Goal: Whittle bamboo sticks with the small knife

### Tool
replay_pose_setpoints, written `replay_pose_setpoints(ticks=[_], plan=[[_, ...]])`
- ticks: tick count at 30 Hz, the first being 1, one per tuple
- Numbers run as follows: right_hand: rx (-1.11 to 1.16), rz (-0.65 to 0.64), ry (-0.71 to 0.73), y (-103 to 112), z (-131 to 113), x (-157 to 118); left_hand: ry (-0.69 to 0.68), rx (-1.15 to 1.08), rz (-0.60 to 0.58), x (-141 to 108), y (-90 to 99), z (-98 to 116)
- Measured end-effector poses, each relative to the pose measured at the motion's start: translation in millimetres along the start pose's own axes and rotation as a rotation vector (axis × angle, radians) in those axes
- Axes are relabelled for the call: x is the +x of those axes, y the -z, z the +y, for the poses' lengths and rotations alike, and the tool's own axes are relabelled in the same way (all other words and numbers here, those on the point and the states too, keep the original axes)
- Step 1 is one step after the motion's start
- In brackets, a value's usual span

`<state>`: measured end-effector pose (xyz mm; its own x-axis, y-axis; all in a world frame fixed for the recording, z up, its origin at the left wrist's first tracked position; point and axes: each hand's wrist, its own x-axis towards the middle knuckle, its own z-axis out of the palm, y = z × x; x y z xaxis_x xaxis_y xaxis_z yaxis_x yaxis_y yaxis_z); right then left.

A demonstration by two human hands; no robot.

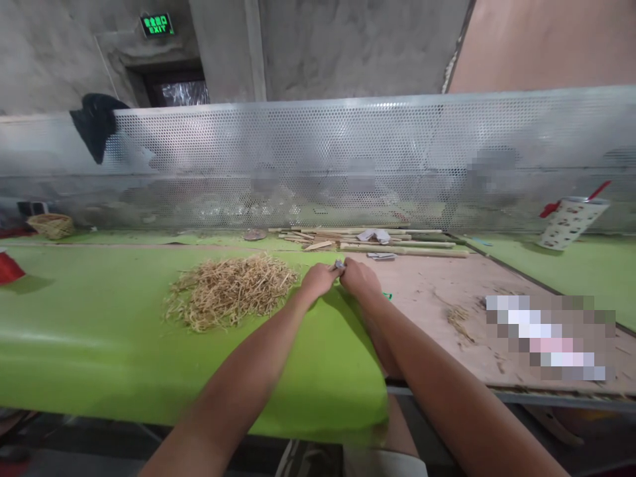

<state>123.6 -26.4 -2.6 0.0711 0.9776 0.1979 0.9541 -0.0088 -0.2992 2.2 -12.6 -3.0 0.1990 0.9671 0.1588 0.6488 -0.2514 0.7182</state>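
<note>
Both arms reach forward over the edge of a green sheet (124, 371) on the table. My left hand (318, 279) is closed, its fingertips meeting a small grey item (339, 264). My right hand (360, 277) is closed too and pinches at the same item from the other side. What that item is cannot be made out. Left of my hands lies a loose pile of thin, tan, dried stalks (233, 291). Behind my hands are thin wooden sticks (318, 238) and crumpled white paper (373, 236).
A perforated metal divider (278, 146) runs along the back. On the right are a patterned cup (571, 225) with a red straw, a few stalk scraps (460, 319) and a blurred-out patch. A small woven basket (51, 226) sits far left, near something red (8, 268).
</note>
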Motion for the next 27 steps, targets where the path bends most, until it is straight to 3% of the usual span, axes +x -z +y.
replay_pose_setpoints(ticks=[7,13,19,27], plan=[[0.017,0.013,-0.024,1.4,-3.5,0.0,0.040,0.028,0.011,0.4,-1.2,1.0],[0.080,0.064,-0.043,3.5,-3.8,2.1,0.096,-0.104,0.055,5.1,-7.1,-0.8],[0.132,0.027,0.088,7.4,9.2,8.7,-0.096,-0.228,-0.195,5.8,5.5,-7.3],[0.154,0.049,0.163,8.6,18.7,11.4,-0.117,-0.261,-0.286,2.8,12.8,-7.8]])
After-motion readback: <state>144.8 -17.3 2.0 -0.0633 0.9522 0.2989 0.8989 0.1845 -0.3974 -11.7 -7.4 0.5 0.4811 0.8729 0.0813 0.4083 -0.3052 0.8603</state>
